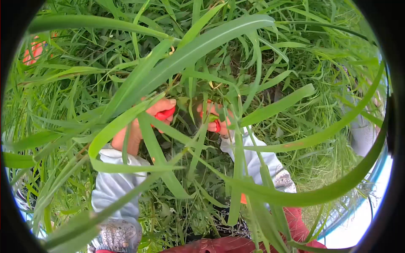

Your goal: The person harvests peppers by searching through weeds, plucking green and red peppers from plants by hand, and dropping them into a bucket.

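Observation:
My left hand (160,104) is closed around a red pepper (166,114), which shows between the thumb and fingers. To its right, my right hand (216,109) is curled around another red pepper (217,125), with a bit of green beside it. A small gap with dark leafy stems (184,120) lies between the two hands. Long grass blades (185,63) cross in front of both hands and hide parts of the fingers.
Tall grass (303,55) surrounds the hands. An orange-red thing (36,51), whose kind I cannot tell, shows at the upper left. A pale, grey-white shape (363,135) stands at the right, partly behind grass. Dark red cloth (228,245) is at the bottom.

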The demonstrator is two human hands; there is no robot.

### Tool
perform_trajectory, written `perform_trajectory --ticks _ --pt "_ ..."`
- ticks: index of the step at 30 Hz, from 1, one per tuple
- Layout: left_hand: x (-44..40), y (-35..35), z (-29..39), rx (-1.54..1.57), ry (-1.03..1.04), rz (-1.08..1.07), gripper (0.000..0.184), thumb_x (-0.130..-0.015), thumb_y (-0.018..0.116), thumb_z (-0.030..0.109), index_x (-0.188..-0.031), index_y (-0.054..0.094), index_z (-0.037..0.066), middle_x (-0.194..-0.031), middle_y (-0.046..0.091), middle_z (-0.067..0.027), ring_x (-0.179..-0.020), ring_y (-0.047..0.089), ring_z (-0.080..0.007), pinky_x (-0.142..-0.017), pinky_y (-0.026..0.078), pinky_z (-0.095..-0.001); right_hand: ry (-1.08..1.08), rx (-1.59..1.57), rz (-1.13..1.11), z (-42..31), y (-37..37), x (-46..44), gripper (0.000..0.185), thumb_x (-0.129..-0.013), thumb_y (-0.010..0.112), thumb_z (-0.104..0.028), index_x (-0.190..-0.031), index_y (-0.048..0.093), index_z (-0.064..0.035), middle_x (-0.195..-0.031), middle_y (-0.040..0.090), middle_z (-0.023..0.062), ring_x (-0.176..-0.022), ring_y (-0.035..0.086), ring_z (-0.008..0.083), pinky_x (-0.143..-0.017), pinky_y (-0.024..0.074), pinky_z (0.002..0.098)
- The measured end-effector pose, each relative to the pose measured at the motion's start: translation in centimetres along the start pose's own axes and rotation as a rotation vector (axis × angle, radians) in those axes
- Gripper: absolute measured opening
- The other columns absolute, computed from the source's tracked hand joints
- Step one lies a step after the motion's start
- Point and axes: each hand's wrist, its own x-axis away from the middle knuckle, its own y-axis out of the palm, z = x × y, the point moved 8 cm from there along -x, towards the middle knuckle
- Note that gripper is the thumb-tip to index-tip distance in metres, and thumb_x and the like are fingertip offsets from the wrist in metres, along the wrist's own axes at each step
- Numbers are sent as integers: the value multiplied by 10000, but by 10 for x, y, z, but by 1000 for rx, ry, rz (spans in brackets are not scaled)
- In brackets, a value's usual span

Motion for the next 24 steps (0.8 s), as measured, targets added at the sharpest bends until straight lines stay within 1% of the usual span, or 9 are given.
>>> perform_trajectory --ticks 2,6,9,10,12,16,18,19,24 --pt "3 16 4 -60 -111 120 231 -782 646 256 -828 577 41 -687 558 -57 -514 570 -154 -468 499 -245 60 -404 260 29 -19 18 247 -865 558 -277 -955 552 -47 -726 539 22 -451 450 84 -393 349 209" --pt "-21 -16 -31 79 116 75 237 -822 575 248 -905 528 30 -841 588 -83 -715 600 -152 -595 509 -252 70 -515 227 9 0 25 222 -815 623 -221 -938 554 -51 -682 543 12 -421 456 86 -374 343 205" --pt "-15 -30 -26 183 11 217 192 -822 556 169 -948 518 29 -820 590 -78 -696 598 -160 -542 507 -263 246 -463 15 2 24 36 252 -797 650 -257 -910 547 -56 -704 559 42 -414 465 107 -322 313 222" --pt "-21 -38 -25 179 19 209 192 -822 556 169 -948 518 29 -820 590 -78 -696 598 -160 -542 507 -263 166 -413 -258 -7 44 27 245 -813 632 -259 -932 543 -64 -754 572 47 -497 524 116 -379 378 217" --pt "-36 -36 -24 -60 -28 87 184 -814 544 116 -976 515 34 -797 591 -66 -708 596 -157 -566 514 -270 92 -481 -148 -29 60 27 285 -787 657 -317 -724 517 -77 -672 523 80 -545 507 176 -404 374 270" --pt "-63 -10 -54 -461 -119 13 129 -787 525 80 -894 581 35 -770 609 -89 -712 591 -159 -571 501 -280 218 -708 -144 27 46 30 274 -817 628 -331 -793 531 -76 -802 539 89 -642 530 201 -463 426 318" --pt "-73 16 -49 -931 279 -100 134 -737 533 63 -845 607 33 -789 621 -127 -733 603 -236 -631 500 -331 -49 -663 -88 16 39 32 250 -835 606 -307 -897 527 -78 -891 540 93 -664 545 228 -488 456 342" --pt "-62 43 -19 -1104 205 -78 250 -717 571 127 -958 583 60 -913 611 -142 -782 591 -323 -703 490 -377 36 -819 63 12 46 46 294 -836 600 -298 -1002 515 -71 -1027 550 126 -738 595 274 -568 501 361" --pt "-79 112 -29 -1455 600 -56 324 -812 488 151 -1122 505 60 -1099 556 -146 -919 565 -324 -740 486 -380 171 -499 -41 27 30 71 459 -857 537 -385 -1179 471 -65 -1162 550 119 -785 599 163 -572 477 280"
